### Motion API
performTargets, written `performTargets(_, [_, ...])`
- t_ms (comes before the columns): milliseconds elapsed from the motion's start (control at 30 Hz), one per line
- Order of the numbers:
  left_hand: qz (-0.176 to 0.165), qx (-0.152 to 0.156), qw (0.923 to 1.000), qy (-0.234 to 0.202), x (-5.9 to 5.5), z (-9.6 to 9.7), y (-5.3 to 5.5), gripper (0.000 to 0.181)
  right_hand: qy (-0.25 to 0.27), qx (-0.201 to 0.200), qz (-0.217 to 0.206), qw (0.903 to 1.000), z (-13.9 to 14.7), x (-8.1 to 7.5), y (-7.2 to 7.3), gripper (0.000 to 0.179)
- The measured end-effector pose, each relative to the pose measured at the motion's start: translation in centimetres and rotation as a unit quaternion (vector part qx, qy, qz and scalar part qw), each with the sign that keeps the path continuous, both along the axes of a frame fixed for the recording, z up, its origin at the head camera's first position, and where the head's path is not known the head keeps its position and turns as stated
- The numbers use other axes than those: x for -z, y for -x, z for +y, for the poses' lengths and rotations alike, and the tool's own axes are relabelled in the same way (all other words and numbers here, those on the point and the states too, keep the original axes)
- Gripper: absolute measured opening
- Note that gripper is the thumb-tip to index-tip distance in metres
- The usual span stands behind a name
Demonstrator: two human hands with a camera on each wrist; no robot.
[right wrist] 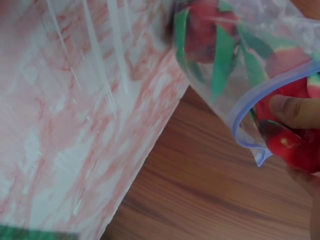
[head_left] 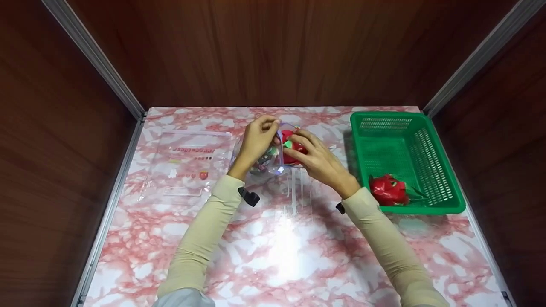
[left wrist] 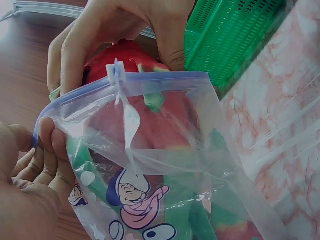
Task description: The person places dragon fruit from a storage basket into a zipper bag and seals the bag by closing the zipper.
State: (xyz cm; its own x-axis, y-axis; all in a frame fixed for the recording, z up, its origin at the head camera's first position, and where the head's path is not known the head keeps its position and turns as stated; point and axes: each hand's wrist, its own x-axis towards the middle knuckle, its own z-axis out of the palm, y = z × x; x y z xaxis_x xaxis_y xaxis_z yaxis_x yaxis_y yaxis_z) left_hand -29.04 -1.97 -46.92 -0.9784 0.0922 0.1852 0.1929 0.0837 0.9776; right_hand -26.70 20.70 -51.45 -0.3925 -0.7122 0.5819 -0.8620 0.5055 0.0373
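A clear zip bag with a purple zip edge and a cartoon print has its mouth spread. My left hand pinches the zip edge on one side. With curled fingers, my right hand grips a red dragon fruit that is partly inside the bag's mouth. Green-tipped scales on it show through the plastic. Deeper in the bag lies another red fruit with long green scales, seen through the film in the right wrist view. A white slider sits on the zip edge.
A green plastic basket stands at the right with one dragon fruit in its near left corner. To the left, a flat clear zip bag with red print lies on the marbled table. Wooden panels enclose the table.
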Motion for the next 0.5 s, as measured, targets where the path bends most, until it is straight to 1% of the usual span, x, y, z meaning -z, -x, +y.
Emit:
performTargets(167, [-0.005, 0.002, 1.0, 0.003, 0.02, -0.18, -0.04, 0.027, -0.002, -0.013, 0.011, 0.9999, 0.03, 0.09, 0.15, 0.053])
performTargets(500, [-0.003, -0.003, 1.0, -0.002, 0.1, -0.28, 0.01, 0.021, -0.029, -0.018, 0.02, 0.9992, 0.13, 0.01, 0.04, 0.065])
